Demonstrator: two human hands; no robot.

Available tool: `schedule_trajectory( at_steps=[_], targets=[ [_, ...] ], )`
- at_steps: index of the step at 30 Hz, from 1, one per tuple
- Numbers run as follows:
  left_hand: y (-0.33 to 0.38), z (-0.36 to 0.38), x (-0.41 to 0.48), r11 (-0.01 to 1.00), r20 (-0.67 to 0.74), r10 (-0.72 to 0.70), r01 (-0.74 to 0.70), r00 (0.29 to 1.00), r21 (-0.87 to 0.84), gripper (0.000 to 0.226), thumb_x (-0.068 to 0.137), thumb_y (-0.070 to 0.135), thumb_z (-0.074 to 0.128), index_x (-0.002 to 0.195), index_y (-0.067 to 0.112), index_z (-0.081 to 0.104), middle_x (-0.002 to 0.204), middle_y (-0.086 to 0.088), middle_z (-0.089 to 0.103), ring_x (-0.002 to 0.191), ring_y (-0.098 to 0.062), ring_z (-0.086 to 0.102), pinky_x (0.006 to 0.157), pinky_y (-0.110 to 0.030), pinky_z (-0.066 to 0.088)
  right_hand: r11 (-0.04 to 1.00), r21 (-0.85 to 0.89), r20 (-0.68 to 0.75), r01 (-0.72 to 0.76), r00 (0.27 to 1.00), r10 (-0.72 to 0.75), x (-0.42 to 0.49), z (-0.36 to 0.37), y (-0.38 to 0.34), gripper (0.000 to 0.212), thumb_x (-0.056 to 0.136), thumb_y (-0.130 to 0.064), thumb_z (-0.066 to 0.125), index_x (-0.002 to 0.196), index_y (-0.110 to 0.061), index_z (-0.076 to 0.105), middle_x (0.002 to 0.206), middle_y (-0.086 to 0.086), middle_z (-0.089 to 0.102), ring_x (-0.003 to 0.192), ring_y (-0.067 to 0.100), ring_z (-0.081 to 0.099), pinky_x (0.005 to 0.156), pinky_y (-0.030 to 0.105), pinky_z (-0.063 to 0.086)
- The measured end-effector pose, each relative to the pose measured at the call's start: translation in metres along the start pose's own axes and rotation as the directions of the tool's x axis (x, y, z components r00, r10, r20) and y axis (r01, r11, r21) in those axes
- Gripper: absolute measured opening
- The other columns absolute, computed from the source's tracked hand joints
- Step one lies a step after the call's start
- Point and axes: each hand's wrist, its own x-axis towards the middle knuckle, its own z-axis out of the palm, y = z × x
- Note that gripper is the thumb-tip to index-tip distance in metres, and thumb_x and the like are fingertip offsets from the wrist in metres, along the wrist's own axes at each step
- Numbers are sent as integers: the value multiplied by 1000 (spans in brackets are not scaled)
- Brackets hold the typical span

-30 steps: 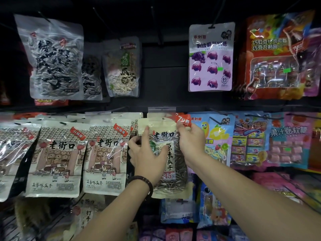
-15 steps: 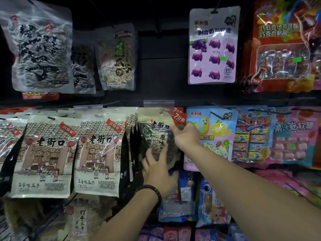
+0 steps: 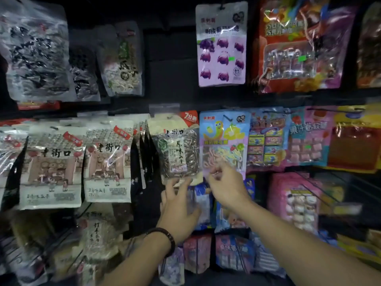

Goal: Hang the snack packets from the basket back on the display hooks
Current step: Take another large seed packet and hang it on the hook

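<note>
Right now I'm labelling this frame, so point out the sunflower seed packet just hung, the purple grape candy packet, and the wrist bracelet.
sunflower seed packet (image 3: 176, 150), head view, clear window over the seeds.
purple grape candy packet (image 3: 221, 56), head view, middle of its front.
wrist bracelet (image 3: 165, 236), head view, dark band on the left wrist.

A dark display wall (image 3: 171, 65) carries hooks in rows. The top row holds seed bags (image 3: 35, 50) and a purple packet (image 3: 221, 44). The middle row holds white packets (image 3: 51, 168), a sunflower-seed packet (image 3: 177, 147), a blue packet (image 3: 223, 139) and pink sweets (image 3: 309, 137).
</note>
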Motion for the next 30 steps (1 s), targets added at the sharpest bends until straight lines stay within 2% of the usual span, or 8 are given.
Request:
schedule_trajectory(
  at_steps=[5, 10, 18, 20, 22, 26, 28, 30],
  targets=[
    [-6, 61, -97, 989, 16, 120, -118, 993, -84, 39, 84, 22, 63, 123, 26, 57, 122, 10, 44, 111, -13, 52, 96, -28, 45, 990, -131, 109, -57, 991, 71, -101, 2, 98, 17, 94, -21, 72, 82, -27, 63, 71, -12, 65, 67, 6, 62, 60, 15, 42],
    [-50, 154, -191, 988, 357, -87, 127, 930, -90, 24, 84, 15, 70, 108, 19, 67, 104, 7, 57, 94, -10, 55, 86, -25, 45, 937, -217, 266, -275, 907, 328, -196, 25, 217, 29, 94, -21, 73, 71, -29, 59, 70, -8, 68, 69, 9, 65, 65, 19, 44],
    [-122, 280, -279, 738, 625, -565, 669, 539, 91, 23, 92, 32, 73, 107, 27, 56, 103, -1, 65, 100, -25, 66, 82, -29, 50, 654, -342, 366, -675, 545, 754, -292, 63, 375, 23, 96, -29, 71, 75, -19, 70, 92, 11, 80, 89, 28, 75, 81, 37, 57],
    [-131, 302, -282, 631, 639, -640, 766, 426, 121, 36, 83, 51, 74, 106, 27, 59, 100, -11, 69, 92, -31, 68, 76, -31, 50, 583, -323, 351, -746, 478, 805, -310, 74, 408, 17, 90, -33, 76, 76, -23, 78, 91, 7, 82, 89, 28, 78, 84, 44, 63],
    [-149, 328, -282, 458, 637, -721, 877, 272, 144, 50, 72, 64, 72, 97, 21, 66, 83, -23, 71, 68, -31, 67, 65, -38, 55, 515, -299, 314, -803, 427, 848, -312, 75, 405, 16, 88, -35, 79, 90, -19, 82, 91, 2, 79, 83, 23, 76, 72, 32, 62],
    [-175, 370, -261, 223, 660, -748, 962, 64, 159, 66, 80, 56, 76, 124, 8, 63, 109, -9, 69, 102, -37, 72, 89, -46, 62, 511, -235, 315, -827, 432, 845, -295, 86, 402, 14, 96, -24, 73, 106, -15, 78, 93, 7, 74, 65, 12, 63, 44, 13, 45],
    [-160, 374, -242, 39, 677, -735, 994, -40, 101, 65, 87, 60, 70, 126, 10, 56, 118, -16, 69, 98, -33, 73, 80, -40, 64, 542, -225, 328, -809, 461, 824, -291, 92, 406, 19, 96, -28, 73, 107, -14, 77, 97, 10, 77, 79, 25, 72, 62, 24, 58],
    [-148, 382, -226, 65, 702, -712, 995, -3, 71, 42, 105, 44, 53, 136, 16, 50, 126, -11, 63, 88, -23, 75, 63, -27, 62, 514, -242, 324, -823, 430, 842, -293, 99, 416, 22, 95, -31, 72, 104, -11, 78, 98, 15, 79, 92, 34, 76, 79, 43, 63]
  ],
)
